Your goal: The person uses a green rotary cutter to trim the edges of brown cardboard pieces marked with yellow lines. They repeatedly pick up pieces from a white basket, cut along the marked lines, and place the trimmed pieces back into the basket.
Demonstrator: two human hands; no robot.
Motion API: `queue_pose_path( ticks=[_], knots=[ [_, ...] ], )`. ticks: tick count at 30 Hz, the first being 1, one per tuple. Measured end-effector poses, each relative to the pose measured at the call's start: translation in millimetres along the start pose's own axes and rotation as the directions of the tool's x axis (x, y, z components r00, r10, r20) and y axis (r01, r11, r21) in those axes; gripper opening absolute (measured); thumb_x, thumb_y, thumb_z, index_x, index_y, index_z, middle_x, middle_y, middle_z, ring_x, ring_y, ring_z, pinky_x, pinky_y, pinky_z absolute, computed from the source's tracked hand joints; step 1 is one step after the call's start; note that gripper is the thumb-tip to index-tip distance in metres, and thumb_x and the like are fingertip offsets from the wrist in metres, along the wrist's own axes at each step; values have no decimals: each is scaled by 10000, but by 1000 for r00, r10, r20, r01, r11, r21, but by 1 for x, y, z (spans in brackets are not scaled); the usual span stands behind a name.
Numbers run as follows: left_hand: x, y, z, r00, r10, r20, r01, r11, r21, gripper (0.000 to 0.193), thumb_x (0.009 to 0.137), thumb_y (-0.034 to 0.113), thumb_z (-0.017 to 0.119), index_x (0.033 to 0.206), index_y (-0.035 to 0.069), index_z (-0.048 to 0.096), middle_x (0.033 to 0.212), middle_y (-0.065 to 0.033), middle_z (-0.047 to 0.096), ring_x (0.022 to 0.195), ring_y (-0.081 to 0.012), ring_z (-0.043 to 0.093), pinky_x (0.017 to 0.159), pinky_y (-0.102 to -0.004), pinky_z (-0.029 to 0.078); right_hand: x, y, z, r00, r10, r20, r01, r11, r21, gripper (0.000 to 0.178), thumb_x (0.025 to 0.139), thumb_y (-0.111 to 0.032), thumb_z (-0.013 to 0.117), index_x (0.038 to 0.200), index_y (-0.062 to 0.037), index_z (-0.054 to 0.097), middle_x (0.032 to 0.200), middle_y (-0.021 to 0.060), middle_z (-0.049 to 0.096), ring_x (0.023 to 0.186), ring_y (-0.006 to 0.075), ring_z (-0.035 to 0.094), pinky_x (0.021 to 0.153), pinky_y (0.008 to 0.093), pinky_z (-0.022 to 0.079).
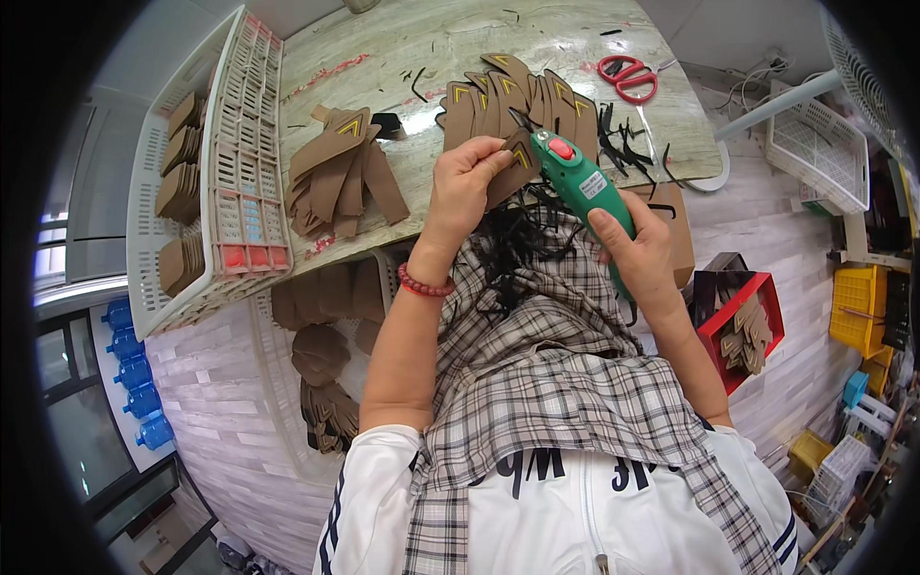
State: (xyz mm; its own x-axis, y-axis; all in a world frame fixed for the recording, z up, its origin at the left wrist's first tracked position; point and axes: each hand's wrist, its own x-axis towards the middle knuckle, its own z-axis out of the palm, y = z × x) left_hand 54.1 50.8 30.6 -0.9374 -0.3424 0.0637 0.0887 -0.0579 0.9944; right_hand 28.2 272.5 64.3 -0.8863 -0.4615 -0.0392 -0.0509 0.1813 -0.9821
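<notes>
My left hand point(464, 184) pinches a brown flat piece point(511, 178) with a yellow chevron and dark edging near its tip. My right hand point(640, 247) is wrapped round green electric scissors point(581, 180) with a red button. Their blades lie beside the held piece's tip; whether they touch it I cannot tell. Just beyond stands a fanned row of similar brown pieces point(489, 113). To the left on the table is a loose pile of brown pieces point(331, 177). Black trimmed strips point(508, 240) lie heaped on my checked apron point(546, 355).
A white crate point(251, 158) holding brown stacks is at the table's left. Red-handled scissors point(628, 79) and black scraps point(621, 142) lie on the table point(402, 57) to the right. A red box point(714, 321) with brown pieces stands at lower right; a fan point(848, 72) is far right.
</notes>
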Motion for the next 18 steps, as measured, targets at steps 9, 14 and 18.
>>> queue_pose_path(
  ticks=[9,14,18],
  knots=[
    [20,7,-25,832,-72,-549,-238,849,-472,157,835,45,586,983,-6,563,813,-68,625,709,-174,610,665,-310,506,-3,3,1,999,3,-54,-1,999,36,325,873,-253,668,1061,5,609,670,-30,538,546,26,449,479,199,370],
    [-18,-36,-16,786,-606,-122,244,485,-840,118,853,105,598,948,37,579,856,-116,618,788,-250,607,678,-384,497,-8,9,0,999,26,-46,-23,998,58,328,872,-258,667,1057,6,608,671,-28,540,539,31,452,480,203,375],
    [-20,-19,10,870,-491,47,298,448,-843,111,865,97,611,955,35,594,819,-89,636,741,-212,617,661,-336,496,-12,12,-4,997,60,-39,-60,998,16,335,869,-270,669,1051,4,608,673,-20,546,535,35,458,481,207,380]
  ],
)
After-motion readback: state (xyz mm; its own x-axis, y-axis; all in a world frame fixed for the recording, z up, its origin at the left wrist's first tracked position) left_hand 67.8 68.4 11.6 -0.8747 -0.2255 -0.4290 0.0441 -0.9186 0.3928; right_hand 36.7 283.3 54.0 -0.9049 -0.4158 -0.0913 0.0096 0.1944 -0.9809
